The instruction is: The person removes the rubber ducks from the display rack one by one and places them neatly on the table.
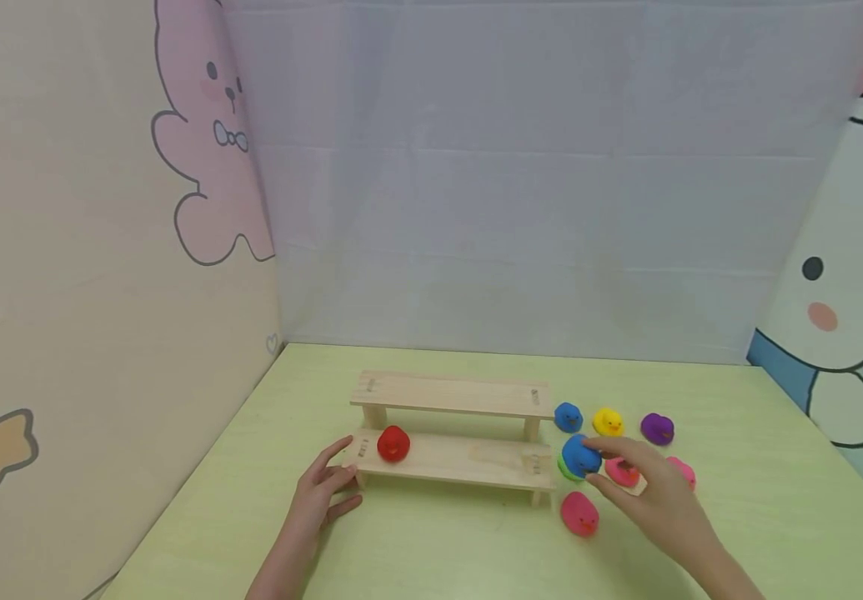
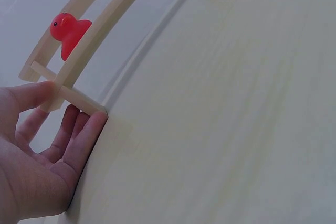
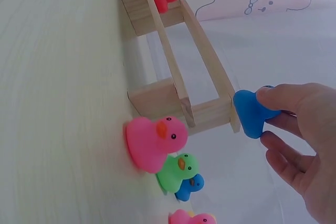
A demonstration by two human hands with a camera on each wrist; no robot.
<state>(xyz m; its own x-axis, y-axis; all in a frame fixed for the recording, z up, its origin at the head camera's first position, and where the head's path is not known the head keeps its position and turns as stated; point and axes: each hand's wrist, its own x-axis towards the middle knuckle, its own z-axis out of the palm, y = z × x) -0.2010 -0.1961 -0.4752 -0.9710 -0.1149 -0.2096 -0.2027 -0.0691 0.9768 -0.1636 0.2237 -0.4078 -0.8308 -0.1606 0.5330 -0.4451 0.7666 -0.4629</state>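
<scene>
In the head view my right hand [image 1: 652,496] pinches a blue rubber duck [image 1: 579,457] between thumb and fingers, raised above the table just off the right end of a two-tier wooden shelf [image 1: 454,454]. The right wrist view shows this blue duck [image 3: 251,113] clear of the wood. My left hand [image 1: 320,492] grips the left end of the lower tier; in the left wrist view, fingers [image 2: 38,95] lie against the board's end and others by its leg. A red rubber duck [image 1: 393,444] sits on the lower tier, toward the left.
Right of the shelf stand more ducks: a green one [image 3: 176,172] partly hidden in the head view, another blue [image 1: 569,417], a yellow [image 1: 608,422], a purple [image 1: 658,429] and several pink, one pink duck [image 1: 579,514] nearest the front. Printed cloth walls [image 1: 521,183] enclose the table.
</scene>
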